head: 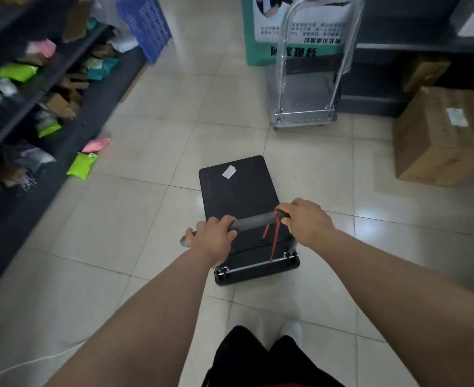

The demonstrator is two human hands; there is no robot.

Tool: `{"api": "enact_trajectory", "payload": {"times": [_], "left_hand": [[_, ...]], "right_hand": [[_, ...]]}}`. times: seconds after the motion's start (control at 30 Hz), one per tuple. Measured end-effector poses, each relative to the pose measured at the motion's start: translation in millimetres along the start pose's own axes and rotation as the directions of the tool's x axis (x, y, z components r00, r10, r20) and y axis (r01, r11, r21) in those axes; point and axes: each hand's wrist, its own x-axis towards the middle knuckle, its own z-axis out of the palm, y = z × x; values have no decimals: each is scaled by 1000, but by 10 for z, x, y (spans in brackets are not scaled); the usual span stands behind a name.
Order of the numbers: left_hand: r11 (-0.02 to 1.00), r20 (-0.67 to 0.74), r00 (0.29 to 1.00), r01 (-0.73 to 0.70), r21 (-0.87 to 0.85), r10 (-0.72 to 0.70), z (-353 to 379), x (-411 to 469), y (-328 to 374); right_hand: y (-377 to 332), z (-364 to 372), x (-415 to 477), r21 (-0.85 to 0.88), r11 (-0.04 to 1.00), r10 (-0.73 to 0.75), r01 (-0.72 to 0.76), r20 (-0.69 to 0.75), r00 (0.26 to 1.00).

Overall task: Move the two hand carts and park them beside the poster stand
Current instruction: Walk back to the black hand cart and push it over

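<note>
A black hand cart (238,191) with a flat platform stands on the tiled floor right in front of me. Its black foam handle bar (254,221) carries a red cord. My left hand (212,241) grips the bar's left end and my right hand (307,222) grips its right end. Farther ahead stands a silver hand cart (304,107) with a tall chrome handle. It is parked against the green and white poster stand (261,43) at the top of the view.
Dark shelves (29,88) with coloured parcels run along the left; green and pink parcels (83,163) lie on the floor beside them. A blue crate (146,23) leans at the far left. A large cardboard box (442,135) sits on the right, below dark shelving.
</note>
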Motion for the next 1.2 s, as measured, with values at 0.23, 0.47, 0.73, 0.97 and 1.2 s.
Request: {"api": "enact_trajectory", "payload": {"times": [0.23, 0.47, 0.73, 0.97, 1.2], "left_hand": [[1000, -12, 1000, -2, 18, 2, -495, 953, -144], [1000, -45, 999, -29, -4, 29, -1027, 2123, -60], [999, -29, 999, -36, 28, 36, -1629, 3240, -93], [1000, -54, 999, 4, 14, -4, -2034, 4151, 20], [994, -37, 993, 108, -25, -109, -2433, 4918, 291]], "right_hand": [[-66, -341, 995, -16, 998, -53, 54, 11, 999], [13, -857, 2228, 21, 1000, -4, 3, 47, 999], [21, -1223, 3378, 33, 999, 26, -27, 31, 999], [218, -1607, 4374, 10, 999, -54, 53, 28, 998], [526, -1996, 5315, -69, 981, -178, 180, 40, 983]]}}
